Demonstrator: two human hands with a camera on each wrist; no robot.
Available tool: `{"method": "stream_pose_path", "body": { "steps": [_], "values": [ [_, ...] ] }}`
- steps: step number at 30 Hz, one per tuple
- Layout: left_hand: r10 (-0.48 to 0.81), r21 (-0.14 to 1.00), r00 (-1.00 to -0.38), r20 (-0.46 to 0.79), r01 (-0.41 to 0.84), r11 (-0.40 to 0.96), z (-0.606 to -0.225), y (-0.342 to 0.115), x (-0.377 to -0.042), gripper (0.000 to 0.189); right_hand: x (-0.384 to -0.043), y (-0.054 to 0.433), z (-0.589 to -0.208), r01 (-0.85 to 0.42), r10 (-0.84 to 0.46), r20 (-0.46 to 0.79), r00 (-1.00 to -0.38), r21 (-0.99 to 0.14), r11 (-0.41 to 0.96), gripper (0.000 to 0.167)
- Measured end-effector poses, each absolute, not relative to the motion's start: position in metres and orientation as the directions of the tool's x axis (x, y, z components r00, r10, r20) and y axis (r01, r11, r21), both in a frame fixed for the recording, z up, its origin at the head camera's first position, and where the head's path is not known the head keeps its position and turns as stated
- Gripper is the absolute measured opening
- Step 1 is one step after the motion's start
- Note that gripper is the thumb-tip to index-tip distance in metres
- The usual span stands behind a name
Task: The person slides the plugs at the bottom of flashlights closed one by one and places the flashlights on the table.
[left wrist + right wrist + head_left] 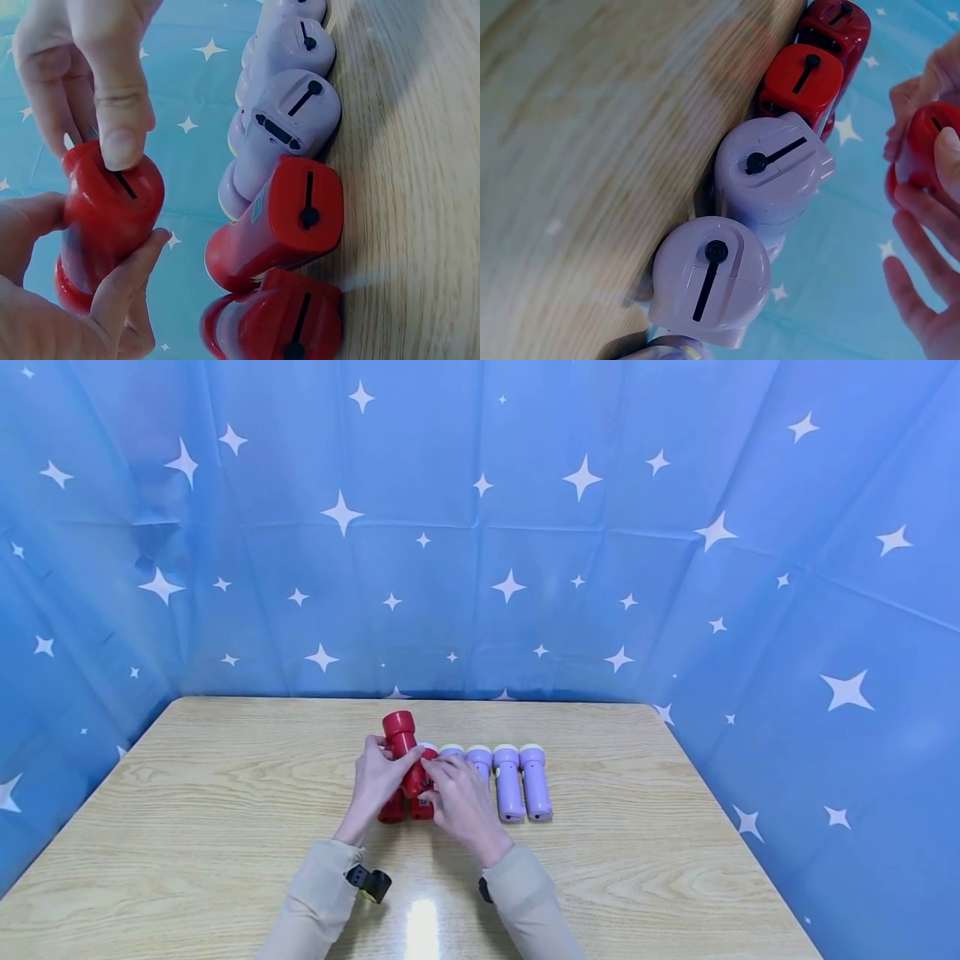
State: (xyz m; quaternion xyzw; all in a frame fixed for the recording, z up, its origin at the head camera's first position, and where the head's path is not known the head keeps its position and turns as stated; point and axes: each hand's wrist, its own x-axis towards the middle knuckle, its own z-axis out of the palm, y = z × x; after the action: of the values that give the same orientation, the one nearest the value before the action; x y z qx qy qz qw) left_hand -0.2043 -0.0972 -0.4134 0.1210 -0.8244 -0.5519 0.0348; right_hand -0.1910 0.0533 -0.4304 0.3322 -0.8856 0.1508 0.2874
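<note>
A red flashlight is raised above the table, its wide head tilted up and away. My left hand grips its barrel between thumb and fingers. At the tail end my right hand pinches it; in the left wrist view the right thumb presses beside the black slot there. Below lie two more red flashlights, one beside the purple ones and another at the row's left end. Several purple flashlights continue the row rightward, some partly hidden behind my right hand.
The flashlights lie side by side on a light wooden table, tails toward me, with black sliders in their end slots. A blue curtain with white stars hangs behind the table and along both sides. Each wrist wears a dark strap.
</note>
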Motion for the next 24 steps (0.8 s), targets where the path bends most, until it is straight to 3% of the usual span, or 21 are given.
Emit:
{"method": "stream_pose_path", "body": {
  "steps": [24],
  "values": [
    [-0.240,0.924,-0.968,-0.074,-0.157,0.349,-0.4122,-0.0956,-0.2034,0.062,-0.1911,0.0534,-0.4322,-0.675,-0.498,0.623,-0.604,-0.068,0.735,0.043]
  ]
}}
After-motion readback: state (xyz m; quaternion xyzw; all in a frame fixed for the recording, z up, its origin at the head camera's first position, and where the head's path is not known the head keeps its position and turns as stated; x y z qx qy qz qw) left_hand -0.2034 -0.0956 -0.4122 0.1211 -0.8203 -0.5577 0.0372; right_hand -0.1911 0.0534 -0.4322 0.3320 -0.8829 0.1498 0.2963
